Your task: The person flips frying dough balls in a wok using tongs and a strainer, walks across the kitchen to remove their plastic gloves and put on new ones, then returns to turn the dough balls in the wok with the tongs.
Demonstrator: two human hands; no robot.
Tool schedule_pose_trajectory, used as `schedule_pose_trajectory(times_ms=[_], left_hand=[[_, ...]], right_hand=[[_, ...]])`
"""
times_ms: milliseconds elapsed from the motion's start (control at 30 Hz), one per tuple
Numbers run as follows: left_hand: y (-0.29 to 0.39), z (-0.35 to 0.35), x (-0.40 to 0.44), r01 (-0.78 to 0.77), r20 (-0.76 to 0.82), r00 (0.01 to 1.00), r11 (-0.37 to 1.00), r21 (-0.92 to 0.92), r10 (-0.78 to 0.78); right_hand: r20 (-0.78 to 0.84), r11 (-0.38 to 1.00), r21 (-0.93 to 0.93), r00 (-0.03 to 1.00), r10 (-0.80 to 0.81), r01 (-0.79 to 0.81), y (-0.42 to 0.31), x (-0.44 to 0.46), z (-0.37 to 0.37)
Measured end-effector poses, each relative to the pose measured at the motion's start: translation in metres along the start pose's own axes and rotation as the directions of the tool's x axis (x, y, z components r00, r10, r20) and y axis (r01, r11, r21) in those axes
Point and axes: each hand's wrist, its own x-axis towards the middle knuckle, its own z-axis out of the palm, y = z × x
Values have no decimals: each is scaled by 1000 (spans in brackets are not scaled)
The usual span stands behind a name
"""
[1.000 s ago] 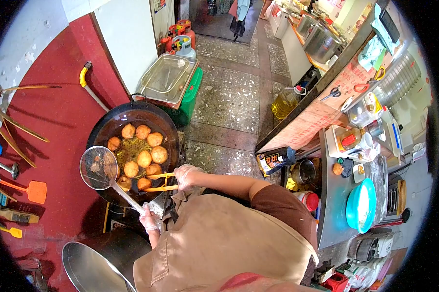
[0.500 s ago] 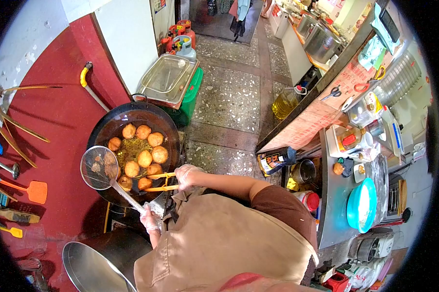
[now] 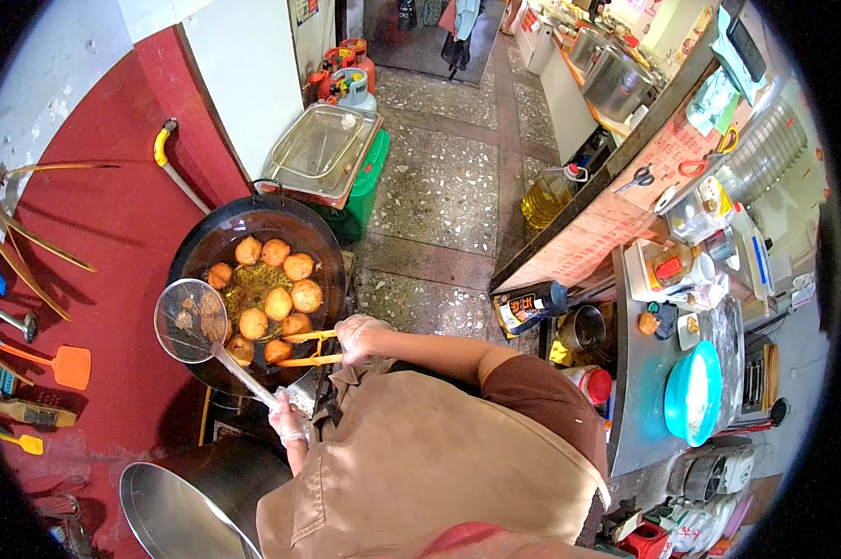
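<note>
My gloved left hand (image 3: 288, 421) is closed around the handle of a wire-mesh skimmer (image 3: 183, 317). The skimmer's round basket is over the left side of a large black wok (image 3: 192, 228); some small bits show in the mesh. Several golden-brown fried balls (image 3: 278, 303) float in the oil (image 3: 245, 284). My right hand (image 3: 360, 337), also gloved, grips orange-brown bamboo tongs (image 3: 310, 360). Their two arms stand apart and reach over the wok's near right rim, close to the balls. The tips are hard to make out.
A tall metal pot (image 3: 173, 517) stands at the lower left. Beyond the wok, a lidded tray (image 3: 318, 140) rests above a green bin (image 3: 369, 177), near gas cylinders (image 3: 353, 88). To the right, a metal counter (image 3: 639, 410) holds a turquoise basin (image 3: 693, 391). Tools hang on the red wall (image 3: 122, 242).
</note>
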Motion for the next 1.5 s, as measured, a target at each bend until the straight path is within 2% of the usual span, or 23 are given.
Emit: schedule_pose_trajectory(times_ms=[633,700,733,767,800,833,867,933,967,1000,1033,1067,1100,1167,1233,1500], left_hand=[[0,0,0,-5,-4,1000,999,44,5],[-3,-3,1,16,10,1000,1000,-25,-15],[-10,-1,7,-24,-55,998,1000,10,25],[-16,-9,13,25,-88,996,998,62,-19],[-15,-12,15,78,-86,994,990,121,-68],[-1,0,2,54,-99,994,993,103,-44],[3,0,-1,65,-97,994,989,133,-52],[-10,-6,5,47,-51,998,998,45,-45],[-11,-9,6,60,-50,997,990,124,-54],[-10,-5,4,84,-88,993,993,85,-76],[-5,-2,-1,115,-119,988,983,144,-98],[-14,-1,4,40,-139,990,993,110,-25],[-9,1,-2,43,-134,991,983,178,-19],[-17,-4,-2,94,-122,989,993,77,-85],[-21,-2,1,81,-88,993,997,16,-80],[-17,-2,-3,89,-49,995,994,-57,-92]], right_hand=[[-19,1000,-2,1000,-24,24,6,1,4],[-91,989,69,988,-123,130,17,13,20],[-103,996,-13,990,-92,92,9,3,9],[-309,965,-9,917,-252,262,25,12,33],[-315,971,-21,920,-233,238,19,1,22],[-189,897,55,887,-421,438,47,25,39],[-146,941,115,943,-301,318,35,10,21],[-90,927,113,933,-349,357,39,16,24],[-117,953,14,947,-300,304,33,12,21],[-164,964,-90,951,-262,250,24,7,12],[-128,973,-51,965,-231,226,19,2,3],[-99,981,-13,976,-193,193,15,0,-5],[-43,989,-23,989,-144,143,13,3,-8],[-15,993,-17,993,-114,114,6,1,-10],[36,998,-17,998,-55,56,3,1,-17],[98,999,-28,995,23,-20,1,3,-21]])
